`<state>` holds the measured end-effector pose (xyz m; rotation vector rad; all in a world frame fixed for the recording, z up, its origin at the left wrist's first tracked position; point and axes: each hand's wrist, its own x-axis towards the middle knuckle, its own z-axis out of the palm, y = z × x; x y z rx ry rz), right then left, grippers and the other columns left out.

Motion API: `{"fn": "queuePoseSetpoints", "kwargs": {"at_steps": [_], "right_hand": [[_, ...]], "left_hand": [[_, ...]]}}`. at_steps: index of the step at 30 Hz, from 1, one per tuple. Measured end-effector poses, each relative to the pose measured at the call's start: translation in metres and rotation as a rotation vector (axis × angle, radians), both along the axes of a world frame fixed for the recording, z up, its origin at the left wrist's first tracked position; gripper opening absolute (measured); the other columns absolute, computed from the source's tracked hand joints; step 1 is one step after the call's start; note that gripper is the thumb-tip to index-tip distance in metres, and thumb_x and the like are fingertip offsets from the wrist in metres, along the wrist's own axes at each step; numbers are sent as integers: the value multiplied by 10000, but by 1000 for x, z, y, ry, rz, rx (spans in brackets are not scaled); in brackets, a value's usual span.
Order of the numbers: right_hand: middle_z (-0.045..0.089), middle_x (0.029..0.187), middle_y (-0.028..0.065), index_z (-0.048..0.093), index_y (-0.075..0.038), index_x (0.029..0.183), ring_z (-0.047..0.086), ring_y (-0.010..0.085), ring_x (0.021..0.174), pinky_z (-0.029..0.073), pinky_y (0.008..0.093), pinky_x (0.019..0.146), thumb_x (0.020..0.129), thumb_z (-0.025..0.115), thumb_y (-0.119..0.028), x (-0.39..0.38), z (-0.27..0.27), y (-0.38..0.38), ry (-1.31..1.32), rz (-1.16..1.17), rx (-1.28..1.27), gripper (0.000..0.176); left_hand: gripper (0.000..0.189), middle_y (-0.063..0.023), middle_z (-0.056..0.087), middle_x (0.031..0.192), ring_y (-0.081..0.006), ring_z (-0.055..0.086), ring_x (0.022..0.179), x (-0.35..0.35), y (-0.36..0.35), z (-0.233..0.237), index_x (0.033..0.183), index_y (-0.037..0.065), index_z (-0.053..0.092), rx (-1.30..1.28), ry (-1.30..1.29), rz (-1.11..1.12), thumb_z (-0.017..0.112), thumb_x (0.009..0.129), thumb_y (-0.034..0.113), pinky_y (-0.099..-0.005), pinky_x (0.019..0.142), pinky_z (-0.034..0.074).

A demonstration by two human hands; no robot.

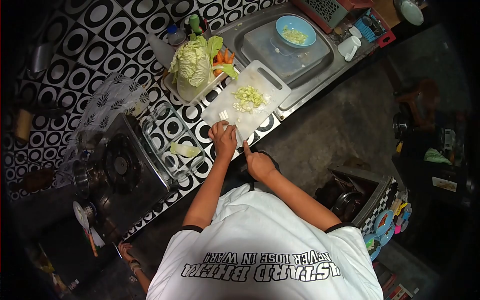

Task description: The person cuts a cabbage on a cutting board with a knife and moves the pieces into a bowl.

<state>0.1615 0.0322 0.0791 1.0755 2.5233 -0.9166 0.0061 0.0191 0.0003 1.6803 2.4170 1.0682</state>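
Note:
My left hand (223, 138) is closed, its fingers bent over white cabbage pieces (223, 115) at the near edge of the white cutting board (272, 92). Close to its right, my right hand (260, 165) grips a knife, index finger stretched along it. Only part of the knife blade (239, 136) shows beside my left fingers; the handle is hidden in my palm. A pile of chopped cabbage (249, 97) lies on the middle of the board, with small white bits around it.
A tray (200, 96) holds a napa cabbage (192, 62) and carrots (223, 60). Left stand a glass dish (172, 172) with a cabbage piece (185, 150) and a stove (122, 165). A blue bowl (296, 31) sits over the sink (327, 60). Another person's hand (126, 251) shows lower left.

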Motion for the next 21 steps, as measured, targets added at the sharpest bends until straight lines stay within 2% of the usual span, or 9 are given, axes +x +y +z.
{"fn": "queuePoseSetpoints", "kwargs": {"at_steps": [4, 8, 11, 14, 21], "right_hand": [[678, 824, 262, 222, 58, 1500, 678, 397, 767, 541, 474, 722, 801, 508, -49, 7, -9, -1, -1, -4, 0, 762], [677, 828, 249, 180, 17, 1524, 677, 388, 773, 539, 472, 705, 808, 494, -39, 11, -23, -4, -2, 13, 21, 783], [678, 849, 240, 115, 39, 1526, 691, 361, 765, 564, 446, 700, 838, 478, -48, 11, -26, -4, -30, 58, 19, 782], [678, 840, 240, 118, 33, 1528, 690, 363, 764, 564, 448, 702, 840, 476, -47, 11, -26, -4, -29, 44, 7, 780], [681, 811, 233, 149, -1, 1536, 677, 375, 732, 542, 461, 682, 795, 497, -30, 10, -29, -4, 3, -14, 1, 819]], "left_hand": [[176, -91, 558, 1162, -292, 459, 1185, 1, -2, 1, 916, 118, 732, -62, -11, 21, 729, 746, 72, -468, 1009, 290], [170, -108, 547, 1183, -305, 448, 1206, 2, -3, 3, 914, 122, 735, -38, 6, 21, 732, 748, 84, -479, 1017, 284], [154, -131, 535, 1225, -335, 429, 1239, 2, -2, 5, 899, 127, 732, -65, 17, 35, 733, 750, 87, -498, 1026, 275], [127, -156, 529, 1289, -380, 391, 1285, -1, -2, 4, 867, 123, 729, -69, 45, 7, 736, 747, 82, -531, 1039, 252], [78, -154, 520, 1317, -379, 367, 1315, -11, 1, 7, 842, 128, 725, -101, 49, -75, 720, 770, 99, -560, 1075, 219]]}}
